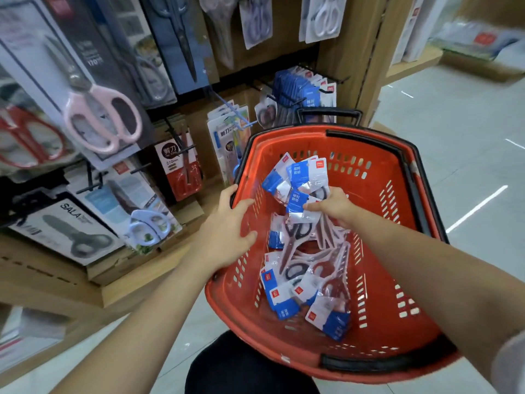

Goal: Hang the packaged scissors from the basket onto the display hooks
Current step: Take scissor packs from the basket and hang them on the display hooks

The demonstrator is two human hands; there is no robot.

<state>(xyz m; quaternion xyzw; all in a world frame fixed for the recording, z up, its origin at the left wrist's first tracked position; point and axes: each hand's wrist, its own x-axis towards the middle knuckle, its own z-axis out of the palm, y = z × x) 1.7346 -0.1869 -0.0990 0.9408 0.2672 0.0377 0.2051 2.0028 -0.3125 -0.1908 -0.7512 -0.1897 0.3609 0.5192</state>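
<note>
Head view, bottom of frame first: a dark knee point(241, 365) sits under the red plastic basket point(397, 251), which has slotted walls and one black handle standing at its far end. Left hand point(227, 231) braces the left rim, fingers spread and fairly straight. Right hand point(332, 206), mid-frame, pinches packaged scissors point(298, 200), blue-and-white card under glossy film, a small clutch above the loose heap inside, too overlapped to count. Beyond, upper centre, black wire display hooks point(284, 96) carry matching packs, partly blocked by that handle. Upper left, one pink scissors point(105, 120) pack looms large.
</note>
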